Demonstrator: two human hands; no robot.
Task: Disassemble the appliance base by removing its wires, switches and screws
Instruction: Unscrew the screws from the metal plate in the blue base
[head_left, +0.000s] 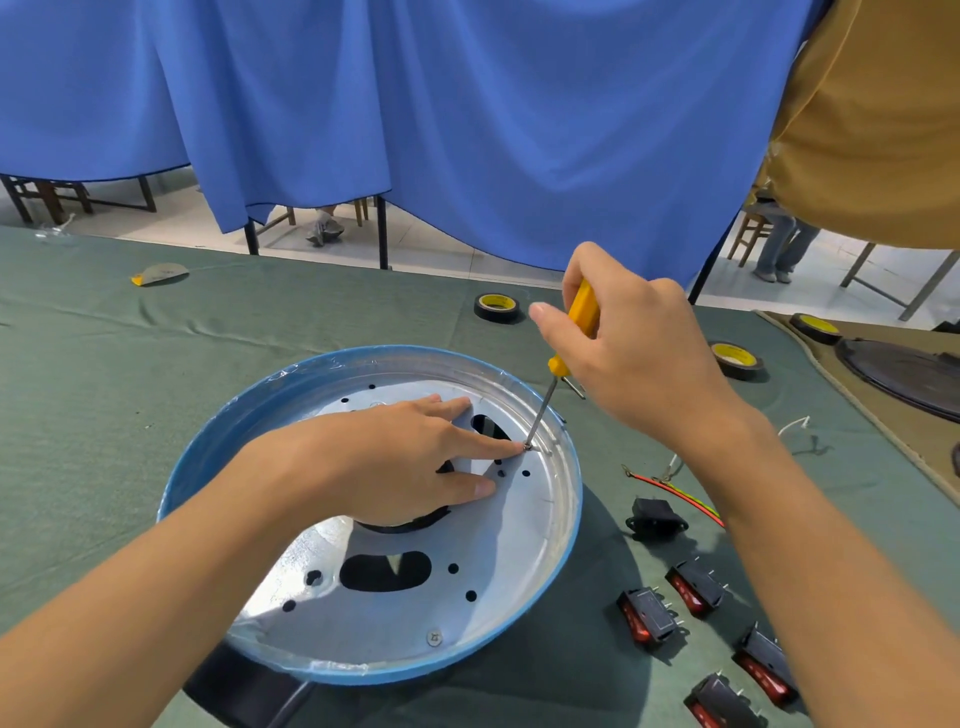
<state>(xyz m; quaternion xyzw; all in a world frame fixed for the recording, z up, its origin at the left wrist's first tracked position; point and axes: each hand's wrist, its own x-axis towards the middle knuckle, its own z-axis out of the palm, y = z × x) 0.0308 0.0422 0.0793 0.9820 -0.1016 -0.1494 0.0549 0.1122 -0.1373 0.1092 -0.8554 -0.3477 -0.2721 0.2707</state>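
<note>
The round appliance base (563, 512), blue outside and bare metal inside, lies open side up on the green cloth. My left hand (410, 457) rests flat on its inner plate, fingers straight, the index fingertip touching a small screw (527, 446) near the right rim. My right hand (628, 353) grips a yellow-handled screwdriver (582, 312) whose tip stands on that screw. Another screw (434, 637) sits in the plate near the front rim. Several black rocker switches with red buttons (647, 618) lie on the cloth to the right, beside a black socket (655, 517) and loose red and yellow-green wires (680, 493).
Three rolls of black tape (497, 307) (737, 358) (815, 327) lie behind and to the right. A dark round part (904, 379) rests on a tan mat at far right. A blue curtain hangs behind the table; a person in a tan shirt stands at upper right.
</note>
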